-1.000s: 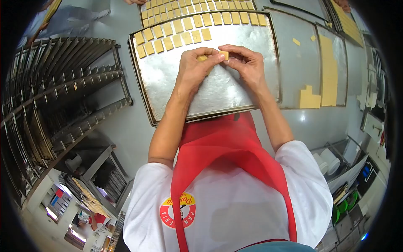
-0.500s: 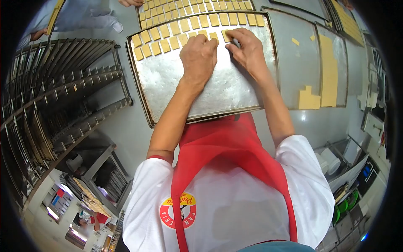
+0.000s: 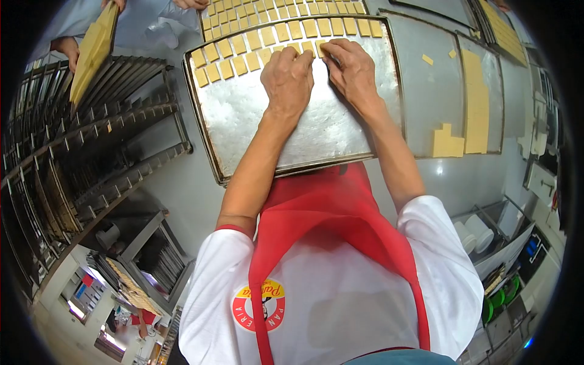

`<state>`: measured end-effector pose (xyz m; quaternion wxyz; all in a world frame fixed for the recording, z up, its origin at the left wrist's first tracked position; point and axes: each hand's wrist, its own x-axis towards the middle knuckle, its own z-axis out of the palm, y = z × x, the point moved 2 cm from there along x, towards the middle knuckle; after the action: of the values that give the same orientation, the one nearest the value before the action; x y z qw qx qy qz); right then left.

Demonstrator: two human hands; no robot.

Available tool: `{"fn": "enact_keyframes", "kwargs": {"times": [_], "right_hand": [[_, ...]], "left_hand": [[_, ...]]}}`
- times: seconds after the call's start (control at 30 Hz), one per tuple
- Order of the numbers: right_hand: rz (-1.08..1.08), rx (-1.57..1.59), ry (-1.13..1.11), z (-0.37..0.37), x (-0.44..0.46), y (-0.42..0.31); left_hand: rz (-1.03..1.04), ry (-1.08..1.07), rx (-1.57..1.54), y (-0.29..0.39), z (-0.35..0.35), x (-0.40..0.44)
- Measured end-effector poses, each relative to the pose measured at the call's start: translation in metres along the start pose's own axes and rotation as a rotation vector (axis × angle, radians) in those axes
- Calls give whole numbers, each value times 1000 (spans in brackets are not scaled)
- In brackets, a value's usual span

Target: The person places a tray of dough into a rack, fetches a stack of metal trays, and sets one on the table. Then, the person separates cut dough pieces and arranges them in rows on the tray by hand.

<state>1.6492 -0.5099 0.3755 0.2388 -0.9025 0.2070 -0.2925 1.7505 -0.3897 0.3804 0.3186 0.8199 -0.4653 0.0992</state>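
Note:
A metal baking tray [image 3: 243, 131] lies in front of me, with rows of flat yellow rectangular dough pieces [image 3: 239, 66] along its far side. My right hand [image 3: 354, 72] has its thumb and fingers drawn together at the right end of the nearer row, against a dough piece [image 3: 320, 46]. Close beside it, my left hand [image 3: 286, 80] is curled, its fingertips at the near edge of a neighbouring dough piece [image 3: 308, 47]. What lies under the left fingers is hidden.
Behind stands another tray filled with dough pieces [image 3: 274, 11]. On the right worktop lie a long dough sheet [image 3: 476, 103], a cut block [image 3: 448, 145] and small scraps [image 3: 427, 59]. A metal rack [image 3: 121, 115] stands left. A co-worker's hand [image 3: 68, 52] holds a dough-covered board [image 3: 94, 52].
My right hand has moved slightly left, bringing the dough piece next to its neighbour in the row. My left hand has barely shifted. The co-worker's board has swung further into view.

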Motion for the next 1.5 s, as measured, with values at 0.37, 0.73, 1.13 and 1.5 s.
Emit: {"fn": "enact_keyframes", "kwargs": {"times": [0.37,0.73,1.13,1.5], "right_hand": [[767,995,-229,-32,-22,-1],[786,1186,-58,-32,-30,7],[518,1005,-81,-35,-28,17],[-24,-78,-65,-50,-3,35]], "left_hand": [[-819,-312,-1391,13,-7,-10],[-897,-231,-1433,27,-2,-2],[-888,-424,-1095,34,-3,7],[-31,-85,-96,45,23,11]]}}
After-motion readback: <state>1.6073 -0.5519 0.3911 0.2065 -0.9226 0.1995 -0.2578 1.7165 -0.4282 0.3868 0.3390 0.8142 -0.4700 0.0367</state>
